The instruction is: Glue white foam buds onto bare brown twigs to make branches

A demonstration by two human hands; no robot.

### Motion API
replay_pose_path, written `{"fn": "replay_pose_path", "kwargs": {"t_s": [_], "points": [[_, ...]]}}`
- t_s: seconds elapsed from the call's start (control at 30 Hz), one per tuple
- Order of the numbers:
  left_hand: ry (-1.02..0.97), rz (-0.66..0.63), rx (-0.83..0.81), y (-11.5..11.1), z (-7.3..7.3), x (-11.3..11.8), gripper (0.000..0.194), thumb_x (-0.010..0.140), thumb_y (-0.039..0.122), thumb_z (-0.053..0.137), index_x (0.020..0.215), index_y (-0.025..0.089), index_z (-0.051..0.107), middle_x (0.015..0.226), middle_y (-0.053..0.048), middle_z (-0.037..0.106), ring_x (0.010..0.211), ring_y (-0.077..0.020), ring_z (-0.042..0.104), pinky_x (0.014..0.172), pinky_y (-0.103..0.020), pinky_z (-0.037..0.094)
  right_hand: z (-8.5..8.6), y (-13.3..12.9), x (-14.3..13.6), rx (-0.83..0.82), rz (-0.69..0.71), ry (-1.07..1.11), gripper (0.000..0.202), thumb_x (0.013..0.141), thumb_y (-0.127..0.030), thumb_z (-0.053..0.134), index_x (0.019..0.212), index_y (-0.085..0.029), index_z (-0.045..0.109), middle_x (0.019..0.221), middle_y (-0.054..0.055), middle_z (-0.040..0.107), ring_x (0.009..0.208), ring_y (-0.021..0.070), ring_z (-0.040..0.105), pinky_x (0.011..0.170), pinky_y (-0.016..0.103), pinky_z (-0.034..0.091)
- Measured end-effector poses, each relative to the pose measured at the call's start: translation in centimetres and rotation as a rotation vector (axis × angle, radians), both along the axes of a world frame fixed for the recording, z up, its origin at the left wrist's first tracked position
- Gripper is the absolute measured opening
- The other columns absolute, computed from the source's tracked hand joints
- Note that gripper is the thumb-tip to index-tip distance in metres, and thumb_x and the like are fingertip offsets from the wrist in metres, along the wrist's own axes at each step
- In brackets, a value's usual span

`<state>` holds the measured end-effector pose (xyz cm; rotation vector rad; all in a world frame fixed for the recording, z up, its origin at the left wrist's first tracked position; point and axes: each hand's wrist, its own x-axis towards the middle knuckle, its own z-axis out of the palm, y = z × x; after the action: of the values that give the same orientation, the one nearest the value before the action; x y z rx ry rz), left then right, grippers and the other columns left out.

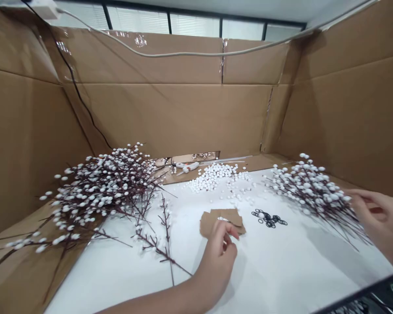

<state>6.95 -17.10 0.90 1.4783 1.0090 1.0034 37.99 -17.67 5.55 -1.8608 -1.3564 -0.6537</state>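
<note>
My left hand (218, 257) is over the white board, its curled fingers at the near edge of a torn cardboard piece (208, 222). Thumb and forefinger are slightly apart, with nothing visible between them. A small whitish patch lies on the cardboard just beyond the fingertips. At the right, my right hand (376, 213) reaches to a bunch of white-berried stems (311, 185), fingertips beside its stems; whether they grip anything is unclear. Black rings (270, 219) lie between the hands. Left of my left hand are bare dark twigs (165, 218).
A large heap of white-berried branches (101, 187) covers the left side. Loose white balls (214, 174) and a glue gun (187, 167) are at the back. Cardboard walls (170, 113) enclose the white board (271, 270); a cable (183, 54) hangs across the top.
</note>
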Motion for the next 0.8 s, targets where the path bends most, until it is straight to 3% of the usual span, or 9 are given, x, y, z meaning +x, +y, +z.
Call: {"fn": "replay_pose_path", "kwargs": {"t_s": [0.1, 0.2, 0.27, 0.3, 0.4, 0.5, 0.57, 0.7, 0.8], "points": [[0.256, -0.038, 0.257, 0.4, 1.3, -0.4, 0.021, 0.076, 0.01, 0.038, 0.086, 0.022, 0.051, 0.091, -0.004, 0.05, 0.077, -0.0168, 0.047, 0.069, -0.027, 0.036, -1.1, 1.4, -3.9, 0.1, 0.302, -0.104, 0.021, 0.08, -0.03, 0.043, 0.085, -0.019, 0.061, 0.082, 0.012, 0.067, 0.074, 0.0247, 0.062, 0.059, 0.032, 0.045], [0.799, 0.031, 0.486, 2.2, 3.7, -1.6, 0.016, 0.075, 0.014, 0.049, 0.086, 0.018, 0.06, 0.09, -0.011, 0.057, 0.085, -0.0253, 0.052, 0.074, -0.034, 0.038, -1.8, 4.1, -7.3, 0.03, 0.646, -0.167, 0.016, 0.081, -0.024, 0.048, 0.086, -0.02, 0.063, 0.077, 0.006, 0.068, 0.071, 0.0193, 0.061, 0.058, 0.027, 0.045], [1.349, 0.171, 0.34, 3.7, 5.4, -3.2, 0.022, 0.081, 0.021, 0.044, 0.085, 0.013, 0.063, 0.085, -0.017, 0.061, 0.089, -0.0307, 0.055, 0.073, -0.038, 0.04, -1.9, 6.4, -8.7, -0.03, 0.766, -0.215, 0.019, 0.083, -0.022, 0.045, 0.084, -0.022, 0.064, 0.074, 0.004, 0.068, 0.07, 0.0182, 0.061, 0.061, 0.027, 0.045], [1.428, 0.209, 0.283, 4.2, 6.2, -4.3, 0.03, 0.084, 0.023, 0.038, 0.086, 0.009, 0.064, 0.083, -0.02, 0.062, 0.088, -0.0333, 0.056, 0.071, -0.041, 0.041, -1.8, 7.7, -9.1, -0.071, 0.785, -0.201, 0.022, 0.084, -0.023, 0.042, 0.085, -0.021, 0.064, 0.074, 0.004, 0.068, 0.071, 0.0187, 0.061, 0.061, 0.027, 0.044], [1.54, 0.241, 0.139, 4.7, 7.2, -7.8, 0.045, 0.086, 0.031, 0.032, 0.076, 0.006, 0.067, 0.073, -0.022, 0.063, 0.079, -0.0359, 0.06, 0.065, -0.043, 0.043, -1.4, 11.7, -9.5, -0.323, 0.731, -0.075, 0.025, 0.084, -0.025, 0.038, 0.088, -0.022, 0.062, 0.088, 0.006, 0.069, 0.079, 0.0211, 0.061, 0.063, 0.029, 0.044], [1.652, 0.057, -0.027, 3.8, 6.3, -10.0, 0.045, 0.086, 0.032, 0.029, 0.086, 0.011, 0.069, 0.076, -0.019, 0.066, 0.074, -0.0313, 0.063, 0.063, -0.038, 0.044, -1.5, 15.1, -9.6, -0.39, 0.707, -0.031, 0.024, 0.082, -0.024, 0.038, 0.084, -0.022, 0.062, 0.088, 0.005, 0.068, 0.079, 0.0222, 0.061, 0.065, 0.031, 0.045], [1.688, 0.044, 0.048, 3.1, 5.3, -10.3, 0.042, 0.085, 0.028, 0.029, 0.097, 0.013, 0.066, 0.084, -0.019, 0.066, 0.078, -0.0316, 0.063, 0.062, -0.038, 0.044, -2.0, 16.5, -9.7, -0.418, 0.711, -0.008, 0.026, 0.082, -0.023, 0.036, 0.085, -0.02, 0.061, 0.09, 0.007, 0.068, 0.079, 0.0225, 0.062, 0.067, 0.032, 0.045], [1.656, 0.206, 0.071, 3.0, 3.7, -9.5, 0.047, 0.086, 0.034, 0.026, 0.084, 0.009, 0.066, 0.076, -0.018, 0.066, 0.078, -0.0312, 0.063, 0.066, -0.039, 0.044, -3.0, 17.1, -9.3, -0.507, 0.789, -0.008, 0.026, 0.082, -0.029, 0.037, 0.086, -0.02, 0.062, 0.095, 0.007, 0.067, 0.094, 0.0242, 0.058, 0.079, 0.033, 0.042], [1.702, 0.207, 0.143, 3.3, 3.2, -9.0, 0.04, 0.085, 0.026, 0.028, 0.085, 0.011, 0.065, 0.075, -0.016, 0.065, 0.076, -0.0296, 0.063, 0.063, -0.037, 0.045, -2.5, 16.5, -7.7, -0.581, 0.794, 0.018, 0.028, 0.083, -0.035, 0.038, 0.089, -0.021, 0.061, 0.098, 0.007, 0.066, 0.091, 0.025, 0.058, 0.077, 0.034, 0.042]]}}
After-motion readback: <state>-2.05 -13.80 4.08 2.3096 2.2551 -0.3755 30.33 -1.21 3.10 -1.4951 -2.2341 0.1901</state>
